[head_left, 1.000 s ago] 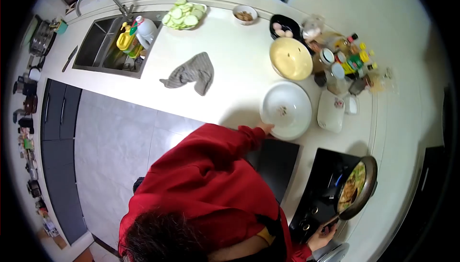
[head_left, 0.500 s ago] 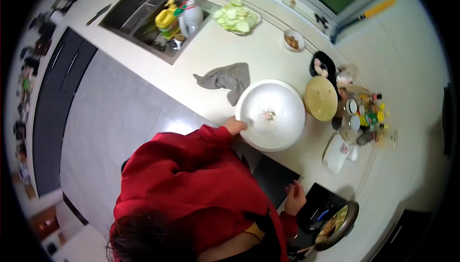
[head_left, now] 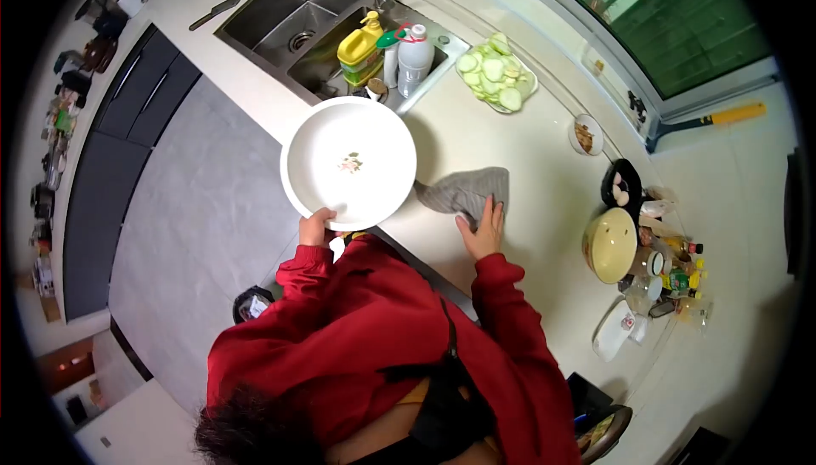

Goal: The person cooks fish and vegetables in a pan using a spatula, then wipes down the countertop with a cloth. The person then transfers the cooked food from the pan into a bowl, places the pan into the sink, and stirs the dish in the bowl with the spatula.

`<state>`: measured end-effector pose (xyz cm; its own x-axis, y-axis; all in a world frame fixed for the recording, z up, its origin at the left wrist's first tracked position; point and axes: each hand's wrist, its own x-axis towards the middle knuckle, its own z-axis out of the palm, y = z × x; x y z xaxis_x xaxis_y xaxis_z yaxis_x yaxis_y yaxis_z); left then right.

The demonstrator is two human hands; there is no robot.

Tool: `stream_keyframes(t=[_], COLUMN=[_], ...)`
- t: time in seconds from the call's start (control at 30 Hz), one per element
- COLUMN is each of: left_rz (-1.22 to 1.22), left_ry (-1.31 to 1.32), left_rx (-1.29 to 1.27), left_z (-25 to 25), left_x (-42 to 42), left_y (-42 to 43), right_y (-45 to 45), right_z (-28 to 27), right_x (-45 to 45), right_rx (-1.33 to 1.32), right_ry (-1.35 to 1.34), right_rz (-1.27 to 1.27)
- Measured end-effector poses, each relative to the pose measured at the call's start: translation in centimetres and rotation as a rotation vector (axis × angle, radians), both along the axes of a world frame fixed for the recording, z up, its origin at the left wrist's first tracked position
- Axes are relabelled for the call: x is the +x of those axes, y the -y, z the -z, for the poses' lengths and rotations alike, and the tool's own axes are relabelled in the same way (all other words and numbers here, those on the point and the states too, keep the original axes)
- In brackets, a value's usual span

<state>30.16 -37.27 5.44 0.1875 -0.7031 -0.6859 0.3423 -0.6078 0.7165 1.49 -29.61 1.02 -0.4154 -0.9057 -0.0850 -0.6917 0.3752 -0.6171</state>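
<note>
Gripping white basin (head_left: 350, 180), left fingers (head_left: 322, 217) partly hidden

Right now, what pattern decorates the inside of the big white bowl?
A small flower print, pinkish and green; the head view shows it.

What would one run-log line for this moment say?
left hand: holding white basin by rim | right hand: open, at grey cloth | cloth: on counter
</note>
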Motion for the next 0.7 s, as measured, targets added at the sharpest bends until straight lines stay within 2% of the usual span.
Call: stream_keyframes(t=[0.07, 0.13, 0.2, 0.27, 0.33, 0.47, 0.53, 0.6, 0.63, 0.67, 0.7], left_rz=[-0.007, 0.104, -0.019, -0.050, 0.022, 0.150, 0.207, 0.368, 0.403, 0.647, 0.719], left_ry=[0.019, 0.111, 0.037, 0.085, 0.078, 0.071, 0.084, 0.083, -0.013, 0.045, 0.024], left_rx=[0.012, -0.092, -0.016, 0.034, -0.004, 0.031, 0.014, -0.005, 0.007, -0.096, -0.060], left_z=[0.3, 1.6, 0.1, -0.5, -0.3, -1.0, -1.4, -1.3, -0.4, 0.7, 0.8], left_x=[2.6, 5.7, 7.3, 8.8, 10.5, 10.7, 9.9, 7.5, 6.6, 6.5, 5.6], left_y=[3.4, 6.7, 9.5, 12.0, 14.2, 17.3, 17.9, 19.0, 19.3, 19.4, 19.1], right_y=[4.0, 8.1, 14.1, 19.7, 22.9, 18.8, 16.0, 14.2, 13.8, 13.5, 12.5], right_z=[2.6, 3.9, 3.6, 2.9, 3.2, 4.3, 5.4, 5.6, 5.7, 5.5, 4.6], right_x=[2.0, 3.5, 3.8, 4.4, 5.9, 10.4, 11.6, 12.7, 12.8, 12.7, 12.6], right_rx=[0.328, 0.260, 0.235, 0.235, 0.147, 0.024, -0.107, -0.270, -0.141, -0.055, -0.128], right_ry=[-0.282, -0.396, -0.391, -0.431, -0.464, -0.318, -0.227, 0.086, 0.517, 0.953, 1.075], right_rz=[0.063, 0.046, 0.046, -0.013, -0.083, -0.343, -0.327, -0.062, 0.201, 0.475, 0.538])
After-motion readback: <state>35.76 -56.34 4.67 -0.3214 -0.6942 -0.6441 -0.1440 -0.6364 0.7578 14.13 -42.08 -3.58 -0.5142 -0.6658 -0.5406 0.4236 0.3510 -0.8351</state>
